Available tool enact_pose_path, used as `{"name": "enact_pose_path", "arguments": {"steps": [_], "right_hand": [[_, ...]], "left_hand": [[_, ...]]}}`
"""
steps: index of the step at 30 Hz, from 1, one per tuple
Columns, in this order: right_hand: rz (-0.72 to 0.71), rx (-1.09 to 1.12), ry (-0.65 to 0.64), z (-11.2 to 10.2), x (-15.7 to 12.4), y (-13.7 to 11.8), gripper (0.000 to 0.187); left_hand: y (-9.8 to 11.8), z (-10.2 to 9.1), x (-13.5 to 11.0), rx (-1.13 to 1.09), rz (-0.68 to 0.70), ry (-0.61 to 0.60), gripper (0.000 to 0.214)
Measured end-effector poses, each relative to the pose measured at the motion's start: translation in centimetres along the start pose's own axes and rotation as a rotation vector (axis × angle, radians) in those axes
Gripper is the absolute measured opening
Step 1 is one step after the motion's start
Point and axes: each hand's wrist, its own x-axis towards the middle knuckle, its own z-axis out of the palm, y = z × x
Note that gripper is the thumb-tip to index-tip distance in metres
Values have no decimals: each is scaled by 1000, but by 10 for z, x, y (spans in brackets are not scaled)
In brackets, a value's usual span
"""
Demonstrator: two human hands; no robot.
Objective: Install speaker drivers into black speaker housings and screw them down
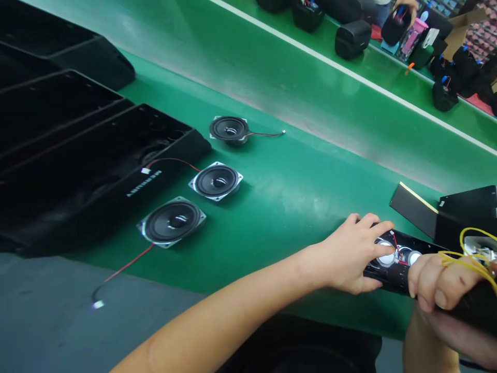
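Observation:
My left hand [355, 254] spans the left end of a glossy black speaker housing [399, 282], fingers on its far side and thumb on the near edge. Round silvery speaker parts [385, 254] and a short red wire show in the housing's face. My right hand [446, 282] is curled closed at the housing's right part; what it grips is hidden. Loops of yellow wire [471, 230] run over that hand. To the left lie three loose square-framed speakers, a near one [174, 220], a middle one [217, 181] and a far one [230, 128], each with a thin connector lead.
Large black speaker cabinets [77, 155] stand along the left. A dark flat strip [413, 210] and a black box [469, 210] are at the right. Beyond the green table [295, 207], another person's hand [407, 6] is among black speaker units.

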Motion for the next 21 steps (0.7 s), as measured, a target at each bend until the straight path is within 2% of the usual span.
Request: {"name": "enact_pose_path", "arguments": {"steps": [5, 9, 15, 18, 21], "right_hand": [[76, 43, -19, -4, -1, 9, 53], [59, 48, 14, -5, -2, 14, 51], [96, 67, -21, -11, 0, 19, 48], [100, 75, -1, -6, -1, 18, 46], [46, 102, -17, 6, -1, 16, 47]], "left_hand": [[0, 0, 0, 7, 8, 8, 57], [0, -1, 0, 11, 2, 4, 57], [0, 0, 0, 22, -1, -17, 59], [0, -1, 0, 24, 0, -14, 59], [0, -1, 0, 22, 0, -16, 58]]}}
